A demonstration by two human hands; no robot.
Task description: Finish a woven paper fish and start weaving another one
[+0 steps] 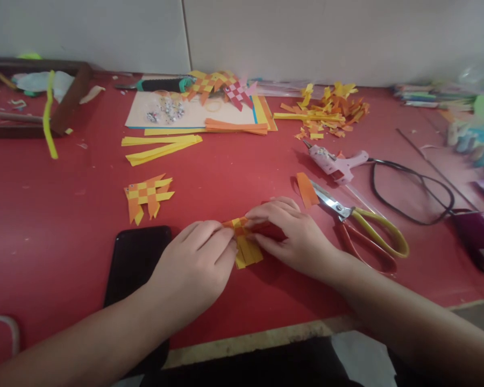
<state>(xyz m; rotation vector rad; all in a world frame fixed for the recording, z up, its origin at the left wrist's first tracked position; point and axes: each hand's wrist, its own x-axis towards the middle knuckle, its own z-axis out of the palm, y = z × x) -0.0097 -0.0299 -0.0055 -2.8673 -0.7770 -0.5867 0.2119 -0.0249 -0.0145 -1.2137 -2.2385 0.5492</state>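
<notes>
Between my hands, near the table's front, is a small piece of woven paper strips [247, 253], orange and yellow, its yellow ends fanning toward me. My left hand [204, 257] pinches its left edge, the fingertips partly hidden behind the knuckles. From the other side my right hand [284, 231] grips the upper right corner between thumb and fingers. A finished-looking woven paper fish [148, 196] in the same colours lies to the left. Right of my right hand are scissors [341, 209] with one yellow and one red handle, beside an orange paper piece [306, 190].
A black phone [139, 258] lies by my left forearm. Behind are yellow strips [161, 148], orange strips [236, 127], paper sheets [145, 110] and a heap of scraps [339, 110]. A pink glue gun [339, 163] trails a black cord [411, 169]. A brown tray [70, 102] stands back left.
</notes>
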